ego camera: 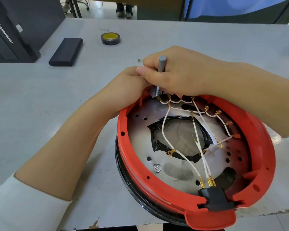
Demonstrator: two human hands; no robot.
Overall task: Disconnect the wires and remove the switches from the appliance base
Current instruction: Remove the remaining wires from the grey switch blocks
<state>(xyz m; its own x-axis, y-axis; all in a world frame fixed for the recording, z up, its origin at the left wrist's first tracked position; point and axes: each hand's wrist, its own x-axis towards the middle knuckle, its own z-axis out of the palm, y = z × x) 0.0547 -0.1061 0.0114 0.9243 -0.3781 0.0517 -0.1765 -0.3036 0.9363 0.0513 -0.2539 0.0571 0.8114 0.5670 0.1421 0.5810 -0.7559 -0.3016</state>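
Note:
The red round appliance base (250, 130) lies upside down on the table, its metal plate and white wires (163, 129) with brass terminals exposed. A black plug socket (214, 200) sits at its near rim. My right hand (178, 75) is shut on a grey metal tool (161, 64), whose tip presses at the far rim where the switches sit, mostly hidden under the hand. My left hand (123, 90) grips the base's far-left rim from outside. Several loose terminals (230, 122) hang free on the right side.
A roll of black tape (110, 38) and a black flat block (66, 51) lie farther back on the grey table (40, 100). A black computer case (15, 27) stands at the far left. A small brass terminal (139, 60) lies beyond my hands.

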